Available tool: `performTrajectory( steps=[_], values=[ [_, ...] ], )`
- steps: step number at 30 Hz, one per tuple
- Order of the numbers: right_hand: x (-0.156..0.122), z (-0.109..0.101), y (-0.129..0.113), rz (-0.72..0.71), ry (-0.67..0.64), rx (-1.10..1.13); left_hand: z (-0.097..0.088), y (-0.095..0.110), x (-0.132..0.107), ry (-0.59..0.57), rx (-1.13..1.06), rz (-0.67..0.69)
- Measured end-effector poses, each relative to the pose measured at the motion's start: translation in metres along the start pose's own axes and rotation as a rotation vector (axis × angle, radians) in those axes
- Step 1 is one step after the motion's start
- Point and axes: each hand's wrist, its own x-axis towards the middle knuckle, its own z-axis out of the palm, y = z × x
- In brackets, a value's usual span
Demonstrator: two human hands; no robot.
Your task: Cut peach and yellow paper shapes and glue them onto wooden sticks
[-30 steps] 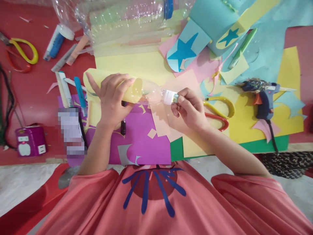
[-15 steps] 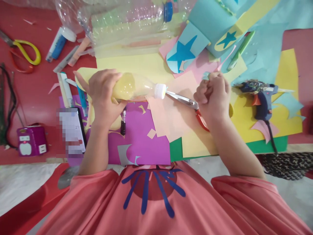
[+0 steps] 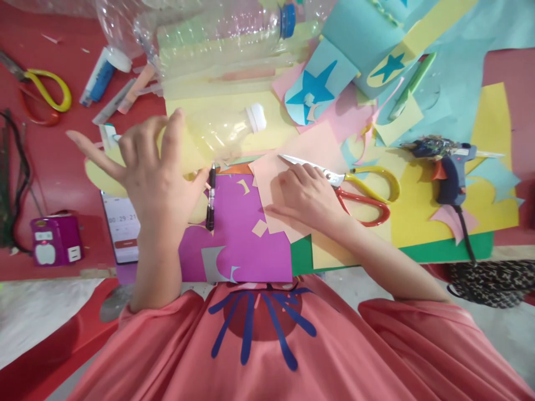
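My left hand [image 3: 156, 161] is around the yellow-covered lower part of a clear plastic bottle [image 3: 223, 128] with a white cap. Its little finger sticks out to the left, while thumb and index finger lie on either side of the bottle. The bottle is tilted, cap end up and to the right. Palm down, my right hand [image 3: 307, 195] rests on peach paper [image 3: 271, 189], its thumb apart from the fingers and nothing seen in it. Its fingers partly cover the blades of the scissors [image 3: 371, 178], which have yellow and red handles.
A glue gun [image 3: 451, 172] lies at the right. Large clear bottles [image 3: 217, 33] and a blue paper piece with a star [image 3: 313, 89] are at the back. A black pen [image 3: 211, 200], a phone [image 3: 121, 228] and other scissors [image 3: 50, 89] lie toward the left.
My right hand has come down and left from a closed, raised pose onto the peach paper by the scissors. The bottle has tilted and shifted left with my left hand.
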Motion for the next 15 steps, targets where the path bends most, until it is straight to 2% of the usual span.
performTrajectory(
  steps=[2,6,9,12,15],
  values=[
    [-0.002,0.001,-0.005,0.016,-0.026,-0.029,-0.005,0.01,-0.007,-0.012,0.187,-0.066],
    [-0.001,-0.002,-0.004,0.02,-0.049,0.031,-0.015,0.011,-0.022,-0.07,0.111,-0.175],
    [0.0,-0.003,0.002,0.028,-0.05,0.05,-0.016,-0.001,-0.028,-0.264,-0.035,-0.135],
    [0.0,-0.003,0.007,0.053,-0.019,0.135,-0.008,-0.007,-0.032,-0.414,-0.115,-0.069],
    [0.0,-0.008,0.013,0.124,0.102,0.376,0.006,-0.003,-0.036,-0.421,-0.152,-0.002]
  ],
)
